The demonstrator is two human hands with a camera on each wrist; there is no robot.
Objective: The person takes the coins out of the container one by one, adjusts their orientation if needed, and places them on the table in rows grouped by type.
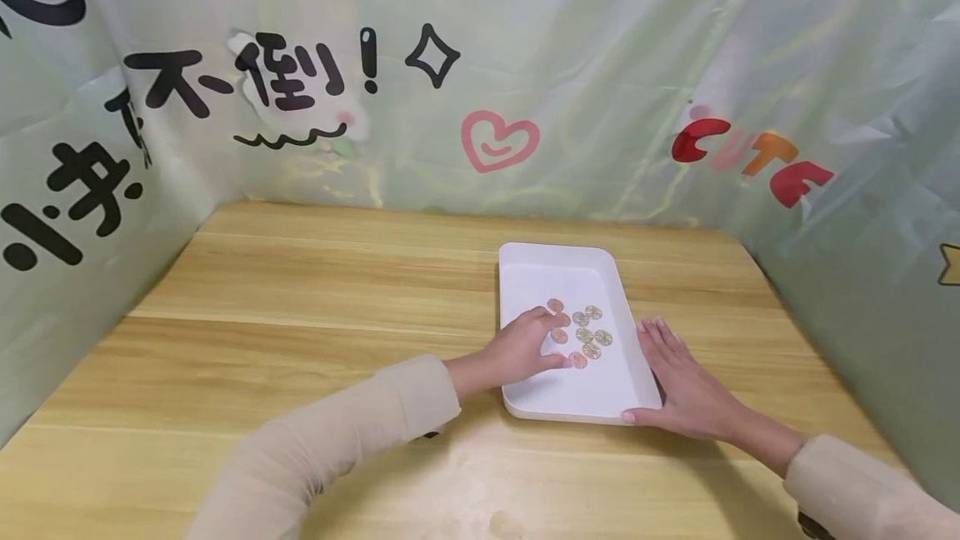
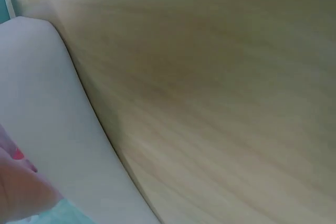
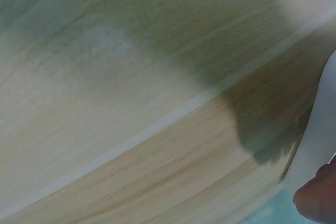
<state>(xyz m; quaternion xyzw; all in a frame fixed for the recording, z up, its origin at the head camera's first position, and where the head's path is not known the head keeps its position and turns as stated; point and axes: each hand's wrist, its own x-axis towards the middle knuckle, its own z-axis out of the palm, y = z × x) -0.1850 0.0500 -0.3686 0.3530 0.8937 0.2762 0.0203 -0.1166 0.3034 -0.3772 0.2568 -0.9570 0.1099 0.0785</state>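
A shallow white tray (image 1: 540, 394) lies on the table, holding several small round discs with spoke-like markings. Some are yellowish (image 1: 592, 351); others are pinkish orange (image 1: 577, 360) and sit to the left. My left hand (image 1: 521, 350) reaches over the tray's left side, thumb and forefinger spread apart around the pinkish discs. Whether its fingertips touch any disc is hard to tell. My right hand (image 1: 686, 390) rests against the tray's right side, fingers extended along the wall and thumb at the near corner. The tray wall (image 2: 58, 114) fills part of the left wrist view.
A wood-grain table (image 1: 300, 315) spreads around the tray. Behind it and along both sides hangs a pale printed cloth (image 1: 600, 65) with black lettering, a pink heart and the word CUTE. A small dark object shows under the left sleeve (image 1: 360, 415).
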